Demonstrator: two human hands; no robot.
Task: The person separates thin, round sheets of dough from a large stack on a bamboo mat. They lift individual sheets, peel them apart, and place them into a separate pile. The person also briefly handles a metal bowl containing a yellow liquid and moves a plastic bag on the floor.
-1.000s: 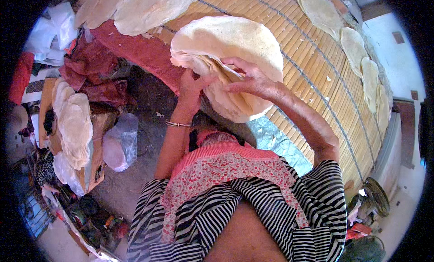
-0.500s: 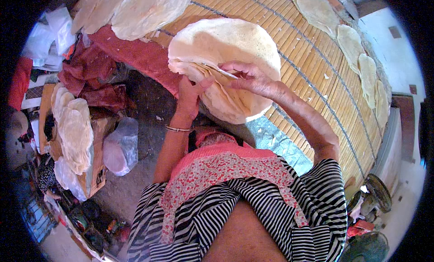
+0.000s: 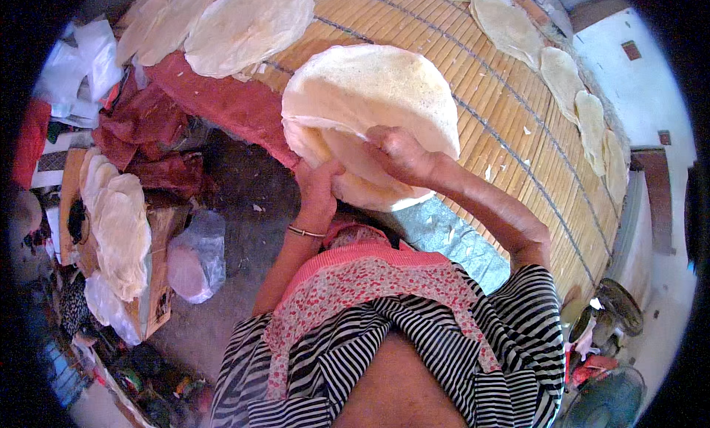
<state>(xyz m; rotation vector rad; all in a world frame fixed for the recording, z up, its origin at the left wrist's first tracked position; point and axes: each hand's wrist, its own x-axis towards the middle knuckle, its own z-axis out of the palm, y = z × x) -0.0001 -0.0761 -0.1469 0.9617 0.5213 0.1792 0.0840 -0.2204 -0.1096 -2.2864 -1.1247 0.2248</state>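
A thick stack of thin, round, pale flatbreads lies in front of me, its near part folded or lifted so that an inner layer shows. My left hand grips the stack's lower left edge, thumb on top and fingers hidden beneath. Over the middle of the stack, my right hand is closed, thumb and fingers pinching the rim of a raised flatbread sheet. How many layers are in that pinch I cannot make out.
A slatted bamboo mat spreads under the stack, with flatbreads along its far left and others along its right edge. Red cloth borders the left. Lower left, a wooden box carries more flatbreads beside a clear plastic bag.
My right hand's fingers have closed and turned inward over the stack. The fanned layers near my left hand now lie as a smoother fold. The whole view has shifted slightly.
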